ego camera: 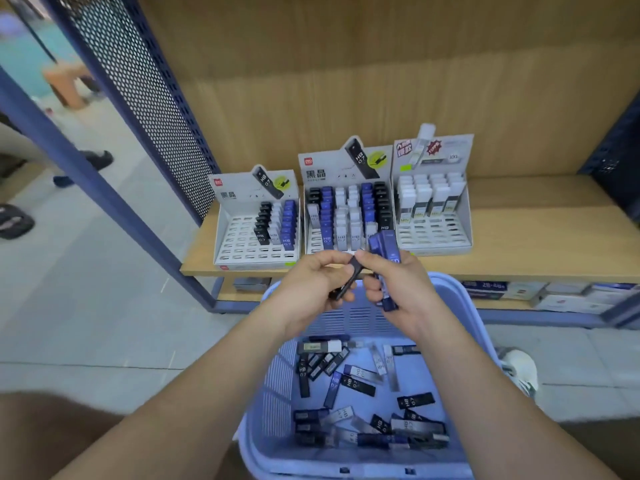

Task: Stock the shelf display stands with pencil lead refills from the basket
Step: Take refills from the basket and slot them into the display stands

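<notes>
head cam: both our bare forearms reach forward over the basket and the wrists angle in, so the two hands meet in the middle, just in front of the shelf edge. our left hand is turned palm-in with curled fingers, pinching a black refill that sits on a diagonal, its upper end pointing toward the other hand. our right hand has its fingers wrapped round a small bunch of blue refills, held roughly upright and sticking out above the knuckles. its thumb and forefinger are right at the black one's top end, but we can't tell if they actually grip it.

below the hands, loose refills in black, blue and clear lie scattered flat on the basket floor. on the shelf behind, three stands sit side by side. the left stand has three rows on its right side, the middle stand is packed most of the way across, and the right stand has pale cases in its back rows.
</notes>
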Motion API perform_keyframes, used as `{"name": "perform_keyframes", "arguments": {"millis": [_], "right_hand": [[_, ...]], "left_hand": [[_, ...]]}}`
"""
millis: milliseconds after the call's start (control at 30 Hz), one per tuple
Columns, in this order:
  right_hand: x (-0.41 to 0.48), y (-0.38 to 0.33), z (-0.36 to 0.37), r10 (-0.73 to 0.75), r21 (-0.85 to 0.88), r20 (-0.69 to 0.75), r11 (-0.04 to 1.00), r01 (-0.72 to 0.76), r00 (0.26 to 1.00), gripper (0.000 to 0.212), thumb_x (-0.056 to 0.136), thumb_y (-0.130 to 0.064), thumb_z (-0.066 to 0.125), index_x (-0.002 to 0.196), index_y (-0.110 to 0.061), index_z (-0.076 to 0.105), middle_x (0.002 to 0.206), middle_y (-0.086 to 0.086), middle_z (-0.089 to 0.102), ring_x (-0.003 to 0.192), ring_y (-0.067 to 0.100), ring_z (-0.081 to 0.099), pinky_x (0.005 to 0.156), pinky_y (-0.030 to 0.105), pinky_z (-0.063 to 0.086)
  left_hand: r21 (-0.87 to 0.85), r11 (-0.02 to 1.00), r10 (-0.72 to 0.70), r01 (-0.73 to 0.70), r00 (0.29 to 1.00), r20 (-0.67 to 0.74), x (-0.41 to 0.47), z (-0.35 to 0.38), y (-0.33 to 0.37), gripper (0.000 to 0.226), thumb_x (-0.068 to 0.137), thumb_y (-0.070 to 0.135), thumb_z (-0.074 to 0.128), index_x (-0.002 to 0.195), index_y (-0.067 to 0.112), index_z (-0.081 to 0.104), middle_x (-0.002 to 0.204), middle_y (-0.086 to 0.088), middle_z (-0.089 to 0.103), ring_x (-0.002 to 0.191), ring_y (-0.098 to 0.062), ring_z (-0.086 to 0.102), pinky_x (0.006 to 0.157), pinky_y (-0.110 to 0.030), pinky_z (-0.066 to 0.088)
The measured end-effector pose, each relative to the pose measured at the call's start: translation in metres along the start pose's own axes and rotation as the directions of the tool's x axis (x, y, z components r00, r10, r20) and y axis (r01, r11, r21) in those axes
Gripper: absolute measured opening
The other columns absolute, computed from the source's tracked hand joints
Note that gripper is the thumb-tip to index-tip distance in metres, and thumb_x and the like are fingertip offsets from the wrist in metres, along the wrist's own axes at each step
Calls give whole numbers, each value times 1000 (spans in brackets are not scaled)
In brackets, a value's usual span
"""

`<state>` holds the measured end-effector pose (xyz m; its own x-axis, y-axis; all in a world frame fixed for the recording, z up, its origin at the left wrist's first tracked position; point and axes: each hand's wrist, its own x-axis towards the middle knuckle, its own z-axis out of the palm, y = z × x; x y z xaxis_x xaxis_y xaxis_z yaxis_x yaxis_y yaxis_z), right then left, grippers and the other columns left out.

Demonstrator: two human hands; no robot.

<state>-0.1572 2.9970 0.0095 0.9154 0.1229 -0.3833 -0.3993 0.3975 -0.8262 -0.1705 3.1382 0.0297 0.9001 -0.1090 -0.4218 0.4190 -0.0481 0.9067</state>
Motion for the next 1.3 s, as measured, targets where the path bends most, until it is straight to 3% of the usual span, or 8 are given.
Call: {"name": "perform_keyframes", "arguments": {"millis": [133, 300, 467, 667, 800, 933, 1033, 1300], "right_hand": [[-6, -7, 8, -23, -37, 16, 999, 23, 1000, 11, 87, -5, 69, 88, -7, 58, 68, 4, 58, 47, 12, 42, 40, 23, 30], [-9, -2, 21, 21, -8, 96, 1000, -20, 995, 9, 88, -4, 67, 89, -5, 58, 83, 15, 62, 45, 12, 42, 38, 22, 29], [-3, -1, 31, -26, -66, 106, 997, 33, 994, 11, 89, -5, 67, 89, -6, 57, 90, 20, 61, 46, 12, 42, 40, 23, 32], [10, 6, 51, -122, -199, 99, 970, 140, 988, 15, 90, -11, 69, 89, -7, 54, 68, 6, 55, 48, 14, 40, 42, 26, 33], [21, 9, 64, -49, -180, 40, 982, 56, 998, 18, 92, -27, 66, 80, -17, 56, 65, 4, 56, 48, 14, 40, 45, 27, 34], [41, 12, 65, 155, -115, 24, 982, -151, 988, 27, 87, -39, 68, 91, -17, 54, 59, -1, 43, 47, 11, 35, 40, 22, 30], [57, 15, 67, 235, -88, 39, 969, -231, 971, 19, 92, -29, 65, 93, -17, 51, 57, -2, 41, 45, 10, 32, 36, 19, 28], [80, 12, 80, 226, -54, 133, 974, -221, 965, 25, 90, -28, 67, 103, -13, 53, 63, 2, 50, 46, 12, 41, 37, 20, 34]], "left_hand": [[176, 980, 94, -88, 995, -26, -14, -17, 25, 21, 87, 6, 65, 107, 11, 64, 71, -4, 62, 54, -10, 57, 54, -20, 45], [224, 956, 213, -190, 974, -82, -22, -45, 56, 25, 80, -8, 67, 95, 11, 64, 67, -6, 68, 63, -15, 65, 64, -24, 53], [195, 969, 158, -155, 987, -2, -17, -65, 72, 22, 88, -4, 59, 106, 6, 65, 78, -9, 70, 70, -12, 68, 72, -20, 55], [321, 942, 112, -98, 993, -24, 2, -90, 81, 15, 87, 7, 64, 101, 2, 67, 77, -9, 71, 69, -14, 69, 70, -22, 57], [416, 905, 205, -96, 953, -225, 21, -119, 83, 12, 80, 2, 71, 92, 0, 68, 71, -12, 69, 60, -14, 66, 60, -18, 55], [690, 722, 338, -55, 898, -282, 44, -152, 80, 7, 81, 7, 73, 85, 12, 74, 80, -10, 73, 71, -15, 68, 71, -17, 53], [811, 584, 336, 11, 907, -254, 62, -166, 68, 12, 84, 11, 69, 95, 13, 74, 86, -6, 73, 84, -16, 68, 72, -19, 49], [953, 302, 309, 7, 945, -105, 104, -179, 38, 17, 85, 18, 68, 101, 18, 74, 96, 2, 73, 92, -14, 64, 87, -31, 50]]}}
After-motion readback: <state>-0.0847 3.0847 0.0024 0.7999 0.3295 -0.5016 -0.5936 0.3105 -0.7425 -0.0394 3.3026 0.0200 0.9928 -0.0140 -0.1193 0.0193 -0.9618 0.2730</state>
